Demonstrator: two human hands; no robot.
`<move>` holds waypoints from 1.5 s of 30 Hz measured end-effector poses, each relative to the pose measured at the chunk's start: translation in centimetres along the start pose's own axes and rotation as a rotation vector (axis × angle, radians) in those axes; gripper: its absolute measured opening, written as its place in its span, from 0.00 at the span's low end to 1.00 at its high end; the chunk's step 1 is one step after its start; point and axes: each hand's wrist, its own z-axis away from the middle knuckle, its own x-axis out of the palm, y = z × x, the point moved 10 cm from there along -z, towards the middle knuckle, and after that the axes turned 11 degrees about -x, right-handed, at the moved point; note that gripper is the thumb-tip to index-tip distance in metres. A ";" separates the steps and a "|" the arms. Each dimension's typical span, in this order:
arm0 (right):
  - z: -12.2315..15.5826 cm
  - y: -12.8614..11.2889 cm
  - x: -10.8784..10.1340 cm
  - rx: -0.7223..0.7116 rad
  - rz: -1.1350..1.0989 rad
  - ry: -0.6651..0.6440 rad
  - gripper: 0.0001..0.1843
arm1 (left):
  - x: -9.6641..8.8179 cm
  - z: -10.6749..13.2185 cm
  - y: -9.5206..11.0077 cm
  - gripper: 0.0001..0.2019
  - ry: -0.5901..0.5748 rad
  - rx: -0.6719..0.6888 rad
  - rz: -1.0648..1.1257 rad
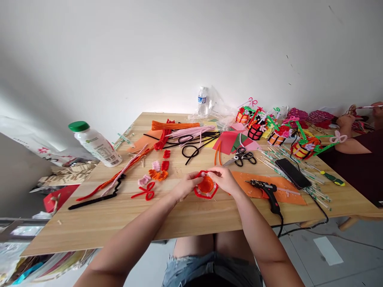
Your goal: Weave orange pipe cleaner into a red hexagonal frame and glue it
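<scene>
A small pipe-cleaner basket (206, 185), orange inside with a red rim, is held between both hands just above the table's front half. My left hand (188, 185) grips its left side, fingers closed on the rim. From the right, my right hand (224, 178) pinches the upper right part of that rim; the fingertips are partly hidden. Left of the basket lie a red pipe-cleaner bow (147, 191), an orange zigzag piece (158, 174) and pink coiled pieces (144, 180). Scissors (241, 156) with dark handles rest beyond my right hand.
A black glue gun (266, 192) lies on orange felt (291, 196), its cord over the table edge. Nearby are a phone (292, 173), a screwdriver (332, 178) and finished flower baskets (303, 148). A white bottle (97, 145) stands left. Another person's arm (348, 137) is far right.
</scene>
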 end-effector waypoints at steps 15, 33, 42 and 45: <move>1.0 2.8 0.7 0.220 -0.182 0.063 0.14 | -0.2 0.8 1.1 0.13 0.169 0.059 0.026; 1.0 3.0 1.0 0.153 -0.064 0.009 0.12 | -0.2 0.2 0.5 0.05 0.202 0.102 -0.073; 1.0 1.9 0.8 0.098 0.147 0.006 0.07 | -0.5 0.4 0.4 0.02 0.248 0.114 -0.137; 1.0 1.3 0.8 0.077 0.136 -0.001 0.06 | -0.6 0.3 0.3 0.03 0.242 0.099 -0.151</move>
